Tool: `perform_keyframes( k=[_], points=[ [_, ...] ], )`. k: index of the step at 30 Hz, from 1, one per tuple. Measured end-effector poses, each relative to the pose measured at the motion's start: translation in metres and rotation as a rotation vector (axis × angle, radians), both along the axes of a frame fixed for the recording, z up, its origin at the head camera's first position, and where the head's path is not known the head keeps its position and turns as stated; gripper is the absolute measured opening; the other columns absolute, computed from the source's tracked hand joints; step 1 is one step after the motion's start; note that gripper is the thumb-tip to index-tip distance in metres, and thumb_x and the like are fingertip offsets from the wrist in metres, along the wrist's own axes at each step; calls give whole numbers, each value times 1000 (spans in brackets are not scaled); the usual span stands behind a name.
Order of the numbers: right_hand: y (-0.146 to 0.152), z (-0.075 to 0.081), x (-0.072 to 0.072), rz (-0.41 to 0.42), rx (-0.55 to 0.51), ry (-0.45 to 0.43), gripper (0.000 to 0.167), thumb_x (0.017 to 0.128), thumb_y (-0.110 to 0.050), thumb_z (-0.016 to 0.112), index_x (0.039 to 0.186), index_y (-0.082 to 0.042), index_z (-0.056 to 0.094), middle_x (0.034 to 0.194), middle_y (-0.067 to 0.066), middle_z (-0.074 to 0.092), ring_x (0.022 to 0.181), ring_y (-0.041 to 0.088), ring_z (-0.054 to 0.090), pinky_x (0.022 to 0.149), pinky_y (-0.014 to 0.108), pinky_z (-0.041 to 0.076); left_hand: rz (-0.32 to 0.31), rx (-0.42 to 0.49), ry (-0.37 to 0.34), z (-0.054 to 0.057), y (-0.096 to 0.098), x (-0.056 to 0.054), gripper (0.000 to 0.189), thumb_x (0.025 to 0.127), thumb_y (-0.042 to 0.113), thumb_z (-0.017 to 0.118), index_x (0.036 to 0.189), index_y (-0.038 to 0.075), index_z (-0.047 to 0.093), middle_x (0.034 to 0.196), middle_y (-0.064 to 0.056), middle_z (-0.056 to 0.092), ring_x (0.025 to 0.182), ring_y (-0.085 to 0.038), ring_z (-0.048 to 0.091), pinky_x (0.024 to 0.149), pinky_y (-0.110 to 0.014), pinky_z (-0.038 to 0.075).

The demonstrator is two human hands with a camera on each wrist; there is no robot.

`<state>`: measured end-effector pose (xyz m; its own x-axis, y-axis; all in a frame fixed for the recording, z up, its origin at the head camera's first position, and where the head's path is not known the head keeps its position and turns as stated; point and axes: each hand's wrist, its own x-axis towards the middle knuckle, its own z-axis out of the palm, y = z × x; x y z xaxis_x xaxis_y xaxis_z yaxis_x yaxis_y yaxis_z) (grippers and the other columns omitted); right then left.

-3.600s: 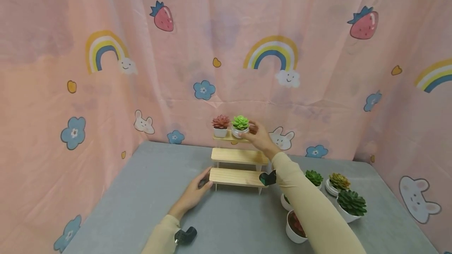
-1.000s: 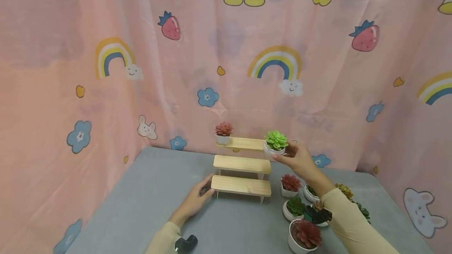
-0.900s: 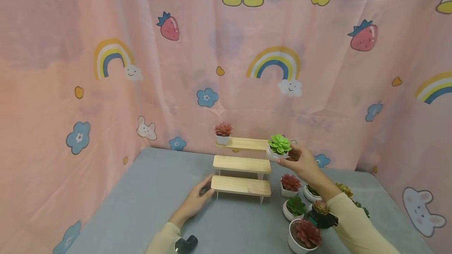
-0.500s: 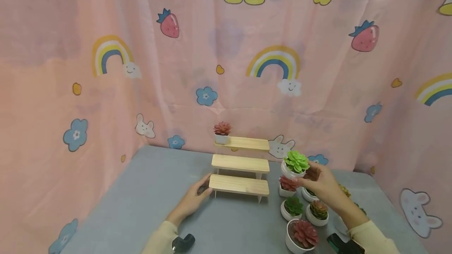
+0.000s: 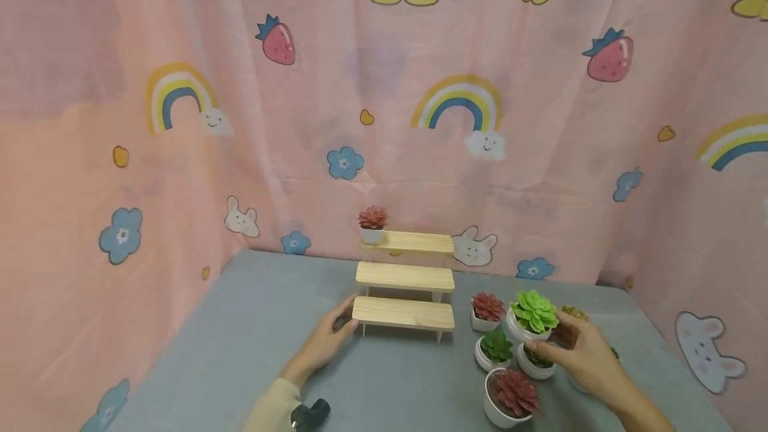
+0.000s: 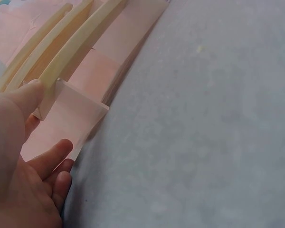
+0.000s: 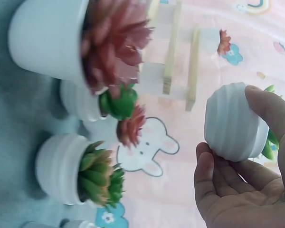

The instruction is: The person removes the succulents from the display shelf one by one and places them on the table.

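My right hand (image 5: 591, 355) grips a bright green potted succulent (image 5: 535, 312) by its white ribbed pot, thumb on one side and fingers on the other. In the right wrist view the pot (image 7: 233, 124) is held up off the table, its leaves mostly hidden behind the pot and thumb. My left hand (image 5: 321, 345) holds the left end of the lowest board of a three-tier wooden display stand (image 5: 403, 313). In the left wrist view the thumb (image 6: 31, 95) lies on the board's end, a finger shows behind it, and the other fingers hang by the clear side support.
A red succulent (image 5: 373, 219) in a white pot stands at the left of the top tier. Several potted succulents crowd the table's right side, among them a large red one (image 5: 510, 400), a small red one (image 5: 487, 311) and a dark green one (image 5: 495, 349). A pink printed curtain (image 5: 384, 52) hangs behind.
My right hand has lifted the bright green succulent off the top tier and carried it right and down, over the group of pots. The left hand stays at the stand.
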<state>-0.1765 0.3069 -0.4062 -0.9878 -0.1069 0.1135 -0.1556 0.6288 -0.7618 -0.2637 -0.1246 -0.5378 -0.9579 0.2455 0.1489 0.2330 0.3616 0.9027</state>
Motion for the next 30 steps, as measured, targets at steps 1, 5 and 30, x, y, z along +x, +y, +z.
perform_keyframes(
  k=[1, 5, 30],
  points=[
    [1, -2, 2, -14, -3, -7, 75, 93, -21, 75, 148, 14, 38, 142, 37, 52, 112, 13, 70, 85, 29, 61, 3, 1, 1, 0, 0, 0, 64, 103, 41, 56, 158, 14, 36, 154, -14, 49, 145, -40, 42, 116, -65, 32],
    [4, -10, 9, -73, -14, -40, 79, 93, -25, 76, 150, 12, 36, 142, 36, 53, 97, -16, 59, 82, 25, 60, 8, -5, -1, 0, 1, -2, 65, 103, 42, 56, 158, 15, 36, 154, -14, 49, 145, -39, 43, 117, -65, 32],
    [62, -89, 38, -259, -169, -398, 100, 89, -28, 79, 155, 13, 16, 153, 43, 30, 120, 49, 62, 94, 43, 59, 0, -1, -7, -5, 4, 2, 63, 104, 39, 55, 158, 14, 36, 152, -19, 50, 143, -43, 43, 116, -65, 33]
  ],
)
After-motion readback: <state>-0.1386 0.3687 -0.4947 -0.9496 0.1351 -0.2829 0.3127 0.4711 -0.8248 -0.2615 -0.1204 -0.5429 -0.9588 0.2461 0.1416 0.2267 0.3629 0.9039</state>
